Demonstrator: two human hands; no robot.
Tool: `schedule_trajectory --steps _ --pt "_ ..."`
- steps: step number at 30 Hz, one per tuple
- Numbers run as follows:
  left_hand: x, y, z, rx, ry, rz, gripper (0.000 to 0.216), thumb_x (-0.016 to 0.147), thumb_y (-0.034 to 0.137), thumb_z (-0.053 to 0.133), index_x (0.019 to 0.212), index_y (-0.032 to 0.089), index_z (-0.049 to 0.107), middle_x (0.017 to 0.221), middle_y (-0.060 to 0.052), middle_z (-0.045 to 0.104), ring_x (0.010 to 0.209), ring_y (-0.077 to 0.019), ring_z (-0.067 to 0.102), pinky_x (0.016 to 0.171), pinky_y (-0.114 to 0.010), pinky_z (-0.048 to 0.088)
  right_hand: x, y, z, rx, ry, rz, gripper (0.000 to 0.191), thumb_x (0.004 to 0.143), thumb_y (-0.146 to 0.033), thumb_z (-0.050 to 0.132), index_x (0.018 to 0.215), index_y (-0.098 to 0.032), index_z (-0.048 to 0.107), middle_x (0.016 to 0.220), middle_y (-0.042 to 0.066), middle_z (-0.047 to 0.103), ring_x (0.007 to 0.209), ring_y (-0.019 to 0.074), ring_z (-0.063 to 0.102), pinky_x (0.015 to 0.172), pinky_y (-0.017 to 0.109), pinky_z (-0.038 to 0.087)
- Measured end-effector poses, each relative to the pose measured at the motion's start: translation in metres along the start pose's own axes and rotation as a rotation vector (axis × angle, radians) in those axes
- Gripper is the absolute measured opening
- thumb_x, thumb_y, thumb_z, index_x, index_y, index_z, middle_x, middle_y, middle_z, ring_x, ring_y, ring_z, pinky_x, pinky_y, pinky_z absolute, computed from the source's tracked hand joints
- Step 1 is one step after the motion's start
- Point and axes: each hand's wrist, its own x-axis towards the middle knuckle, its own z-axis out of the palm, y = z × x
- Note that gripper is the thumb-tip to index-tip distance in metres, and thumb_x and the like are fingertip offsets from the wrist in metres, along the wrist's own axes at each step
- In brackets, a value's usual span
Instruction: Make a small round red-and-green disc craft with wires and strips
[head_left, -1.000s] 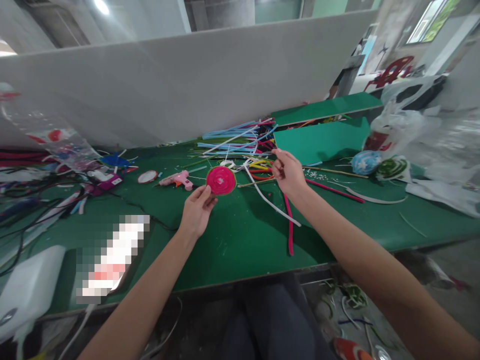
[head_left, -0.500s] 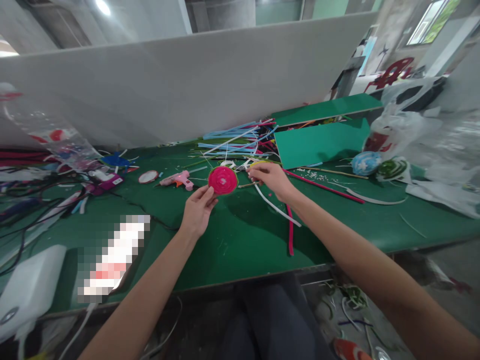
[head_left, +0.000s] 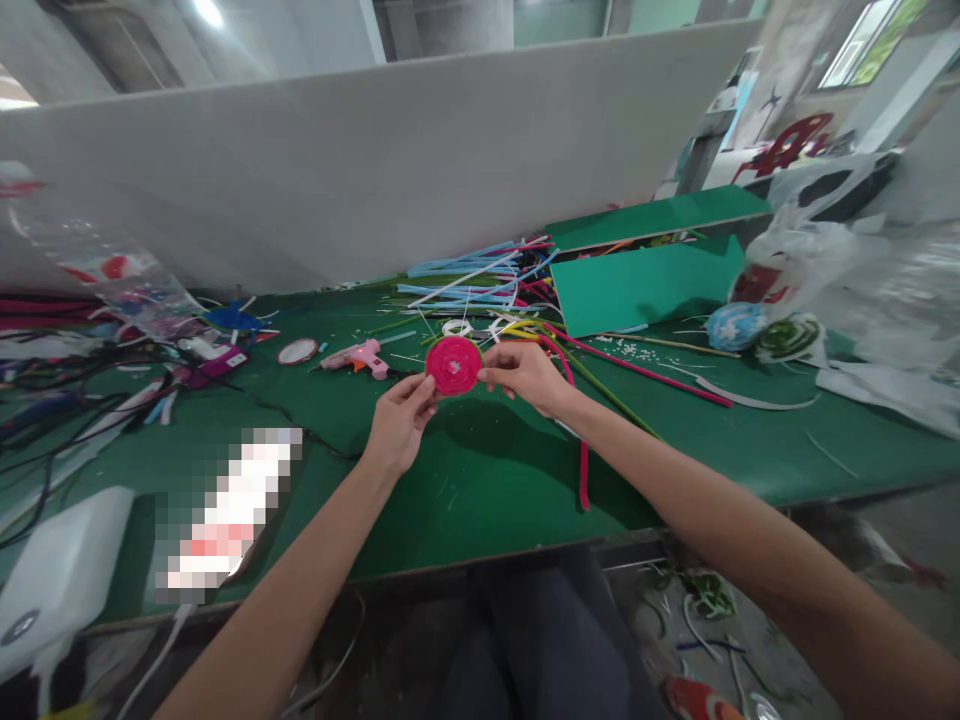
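Observation:
A round, pinkish-red coiled disc (head_left: 454,366), with a lighter center and a thin green edge, is held upright above the green table. My left hand (head_left: 401,420) pinches it at the lower left, thumb on the front. At the disc's right rim, the thumb and fingers of my right hand (head_left: 525,375) are pressed together on the edge. The disc looks wound from fuzzy stems. Under my right forearm a red fuzzy stem (head_left: 584,470) and a green stem (head_left: 611,392) lie on the table.
A pink glue gun (head_left: 366,357) lies left of my hands. Bundled fuzzy stems (head_left: 457,265) sit behind, beside a green box (head_left: 649,285). A phone (head_left: 232,520) and a white power bank (head_left: 67,555) are at front left. Plastic bags (head_left: 795,250) stand at right.
My right hand has moved left and down, from apart to the disc's right rim. The disc has shifted slightly right with my left hand. A green stem now shows by my right forearm.

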Motion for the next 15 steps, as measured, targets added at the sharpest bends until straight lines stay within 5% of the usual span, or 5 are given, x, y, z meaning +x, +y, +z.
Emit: schedule_trajectory --steps 7,15 --pt "-0.0005 0.0001 -0.0003 0.006 -0.026 0.037 0.024 0.056 0.030 0.081 0.074 0.019 0.070 0.073 -0.001 0.069 0.066 -0.0114 0.064 0.047 -0.016 0.040 0.0010 -0.0001 -0.0033 -0.029 0.005 -0.032 0.014 0.073 -0.029 0.065 0.074 -0.015 0.062 0.053 -0.004 0.051 0.041 0.0049 0.041 0.040 0.019 0.032" --pt "-0.0016 -0.0020 0.0008 0.097 -0.058 0.092 0.027 0.056 0.030 0.080 0.076 0.016 0.069 0.072 -0.004 0.068 0.062 -0.0131 0.065 0.034 -0.016 0.021 0.0019 0.0051 -0.0043 -0.062 0.024 -0.040 0.011 0.074 -0.026 0.063 0.075 -0.015 0.062 0.053 -0.004 0.050 0.041 0.0048 0.039 0.039 0.020 0.030"
